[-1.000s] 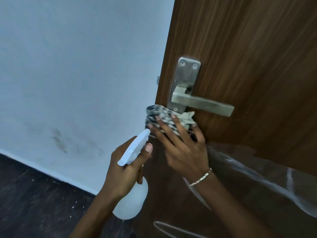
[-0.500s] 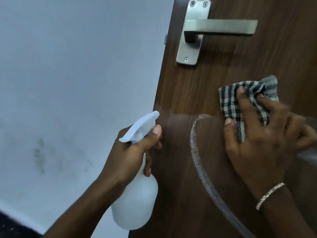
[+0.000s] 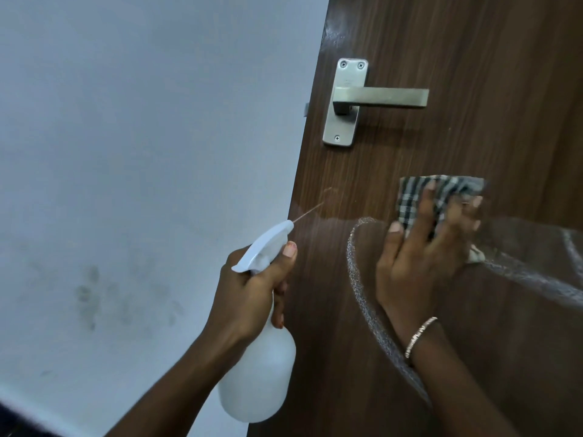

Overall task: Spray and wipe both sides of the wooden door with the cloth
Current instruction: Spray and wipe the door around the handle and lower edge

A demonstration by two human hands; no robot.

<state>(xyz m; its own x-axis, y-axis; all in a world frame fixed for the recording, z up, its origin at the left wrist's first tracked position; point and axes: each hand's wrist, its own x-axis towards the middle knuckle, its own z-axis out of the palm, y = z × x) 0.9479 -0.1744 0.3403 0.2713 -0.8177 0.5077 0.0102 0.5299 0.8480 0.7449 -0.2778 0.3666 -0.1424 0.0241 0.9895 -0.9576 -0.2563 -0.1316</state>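
The brown wooden door (image 3: 441, 42) fills the right half, with wet streaks and a foamy arc (image 3: 353, 263) below its steel lever handle (image 3: 378, 97). My right hand (image 3: 422, 263) presses a folded black-and-white checked cloth (image 3: 410, 197) flat against the door, below and to the right of the handle; its fingers lie spread over the cloth. My left hand (image 3: 249, 288) grips a white spray bottle (image 3: 258, 373) near the door's edge. Its nozzle (image 3: 280, 230) points at the door, and a thin jet leaves it towards the wood.
A pale blue-white wall (image 3: 142, 121) with dark smudges (image 3: 91, 294) low down stands to the left of the door's edge. A metal latch (image 3: 306, 109) sticks out of that edge at handle height. A strip of dark floor (image 3: 12, 421) shows at the bottom left.
My right hand has carried the cloth from just under the handle, near the door's edge, out to the right across the door. A thin jet now leaves the bottle's nozzle.
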